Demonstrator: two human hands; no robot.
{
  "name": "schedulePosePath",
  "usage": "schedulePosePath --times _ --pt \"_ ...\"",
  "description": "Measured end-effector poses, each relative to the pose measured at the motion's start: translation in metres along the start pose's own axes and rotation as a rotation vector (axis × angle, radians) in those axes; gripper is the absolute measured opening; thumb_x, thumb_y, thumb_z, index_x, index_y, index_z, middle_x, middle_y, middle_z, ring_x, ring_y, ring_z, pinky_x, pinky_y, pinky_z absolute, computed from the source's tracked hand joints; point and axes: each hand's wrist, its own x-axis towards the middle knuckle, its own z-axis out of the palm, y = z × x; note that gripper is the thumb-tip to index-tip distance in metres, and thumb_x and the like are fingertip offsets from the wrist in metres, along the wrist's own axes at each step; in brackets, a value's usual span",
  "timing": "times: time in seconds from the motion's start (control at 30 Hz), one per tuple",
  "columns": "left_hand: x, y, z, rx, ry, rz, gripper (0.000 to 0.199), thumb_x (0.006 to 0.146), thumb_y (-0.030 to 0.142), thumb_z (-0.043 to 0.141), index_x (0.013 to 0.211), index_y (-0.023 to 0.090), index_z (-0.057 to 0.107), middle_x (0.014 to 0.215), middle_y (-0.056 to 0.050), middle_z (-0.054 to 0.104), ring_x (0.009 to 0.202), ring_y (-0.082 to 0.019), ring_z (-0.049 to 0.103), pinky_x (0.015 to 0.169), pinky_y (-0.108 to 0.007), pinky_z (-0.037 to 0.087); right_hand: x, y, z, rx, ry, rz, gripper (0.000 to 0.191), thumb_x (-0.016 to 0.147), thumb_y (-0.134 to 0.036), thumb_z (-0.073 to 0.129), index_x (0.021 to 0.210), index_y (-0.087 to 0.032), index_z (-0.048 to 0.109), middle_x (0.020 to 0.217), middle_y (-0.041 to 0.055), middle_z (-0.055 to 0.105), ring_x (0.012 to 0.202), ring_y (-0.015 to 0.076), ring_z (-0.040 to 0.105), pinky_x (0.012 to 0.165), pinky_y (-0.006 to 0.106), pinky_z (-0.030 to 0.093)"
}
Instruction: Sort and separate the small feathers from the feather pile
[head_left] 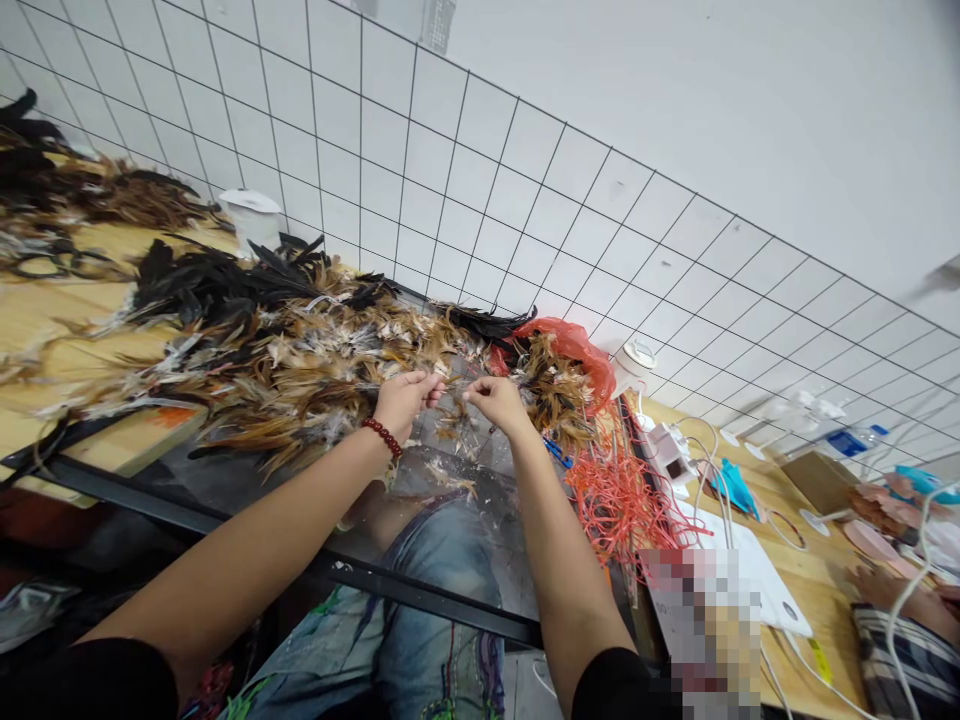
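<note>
My left hand, with a dark red bead bracelet at its wrist, is closed in a pinch over the table. Facing it a short gap away, my right hand is pinched too, fingertips pointing left. Whatever is between the fingers of either hand is too small to make out. Brown and tan feathers lie in a thick heap beside and behind my left hand. Near my right hand, more brown feathers rest in a red plastic bag. Loose feather bits are scattered on the dark glassy tabletop below.
Black feathers and a white spool stand at the back left. A tangle of red cord lies at the right, near a white charger and cables. A black wire grid runs along the back. Another person's sleeve shows far right.
</note>
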Motion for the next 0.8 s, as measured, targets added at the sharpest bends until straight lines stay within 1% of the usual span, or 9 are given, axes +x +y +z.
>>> schedulePosePath --times 0.07,0.2,0.27,0.4,0.47,0.53,0.63,0.7,0.8 --pt "0.001 0.000 0.000 -0.016 0.001 0.001 0.022 0.062 0.026 0.077 0.070 0.010 0.065 0.064 -0.003 0.064 0.054 -0.007 0.054 0.053 -0.019 0.045 -0.002 0.002 0.002 -0.163 -0.050 0.031 0.006 0.066 -0.027 0.070 0.065 -0.021 0.069 0.062 -0.0009 0.064 0.062 0.0136 0.054 0.062 0.025 0.038" --pt "-0.001 -0.002 0.002 -0.019 -0.025 -0.018 0.021 0.064 0.025 0.077 0.069 0.009 0.064 0.063 -0.004 0.064 0.053 -0.008 0.055 0.054 -0.020 0.046 -0.005 0.004 0.013 -0.364 0.093 0.157 0.012 0.068 -0.037 0.069 0.070 -0.025 0.070 0.074 0.0042 0.068 0.075 0.0192 0.059 0.067 0.029 0.039" --pt "-0.002 -0.002 0.002 -0.017 -0.030 -0.031 0.019 0.065 0.024 0.076 0.070 0.009 0.064 0.064 -0.004 0.065 0.053 -0.008 0.056 0.054 -0.021 0.046 -0.006 0.006 0.019 -0.351 0.086 0.177 0.012 0.066 -0.036 0.071 0.068 -0.025 0.069 0.074 0.0043 0.068 0.076 0.0196 0.060 0.067 0.028 0.039" --pt "-0.003 -0.002 0.001 -0.032 -0.021 -0.065 0.016 0.068 0.022 0.073 0.072 0.009 0.066 0.066 -0.005 0.065 0.055 -0.008 0.057 0.057 -0.022 0.048 -0.003 0.009 0.017 -0.110 -0.045 0.108 0.004 0.067 -0.024 0.066 0.063 -0.021 0.066 0.060 -0.0006 0.063 0.062 0.0141 0.056 0.062 0.025 0.038" --pt "-0.004 -0.001 0.001 -0.043 -0.016 -0.076 0.015 0.069 0.021 0.073 0.072 0.009 0.066 0.067 -0.005 0.065 0.056 -0.008 0.057 0.058 -0.021 0.048 -0.001 0.005 0.007 0.118 -0.040 0.095 0.010 0.070 -0.028 0.063 0.066 -0.019 0.065 0.057 -0.0024 0.060 0.054 0.0104 0.050 0.056 0.023 0.037" --pt "-0.004 -0.001 0.000 -0.045 -0.042 -0.082 0.014 0.070 0.020 0.072 0.073 0.008 0.067 0.070 -0.006 0.066 0.058 -0.008 0.057 0.058 -0.020 0.047 -0.001 -0.002 -0.003 0.387 -0.021 0.102 0.019 0.067 -0.035 0.066 0.069 -0.017 0.064 0.059 -0.0025 0.060 0.048 0.0077 0.044 0.051 0.021 0.034" --pt "-0.004 -0.001 0.000 -0.061 -0.144 -0.129 0.013 0.070 0.017 0.072 0.076 0.007 0.068 0.075 -0.007 0.066 0.060 -0.008 0.058 0.055 -0.019 0.046 -0.003 -0.013 -0.013 0.631 0.025 0.123 0.028 0.059 -0.041 0.072 0.070 -0.016 0.062 0.062 -0.0017 0.060 0.046 0.0061 0.040 0.047 0.021 0.030" --pt "-0.005 -0.002 0.000 -0.079 -0.230 -0.184 0.012 0.069 0.016 0.073 0.076 0.008 0.067 0.075 -0.007 0.065 0.060 -0.008 0.058 0.051 -0.017 0.043 -0.004 -0.018 -0.014 0.676 0.066 0.121 0.030 0.057 -0.041 0.073 0.070 -0.016 0.062 0.061 -0.0021 0.059 0.047 0.0060 0.040 0.047 0.021 0.030" --pt "-0.008 -0.002 0.001 -0.070 -0.362 -0.258 0.011 0.069 0.015 0.073 0.074 0.008 0.065 0.076 -0.007 0.064 0.058 -0.009 0.057 0.047 -0.017 0.041 -0.003 -0.020 -0.011 0.692 0.058 0.110 0.031 0.055 -0.041 0.075 0.070 -0.016 0.062 0.060 -0.0024 0.059 0.048 0.0059 0.041 0.048 0.021 0.031"
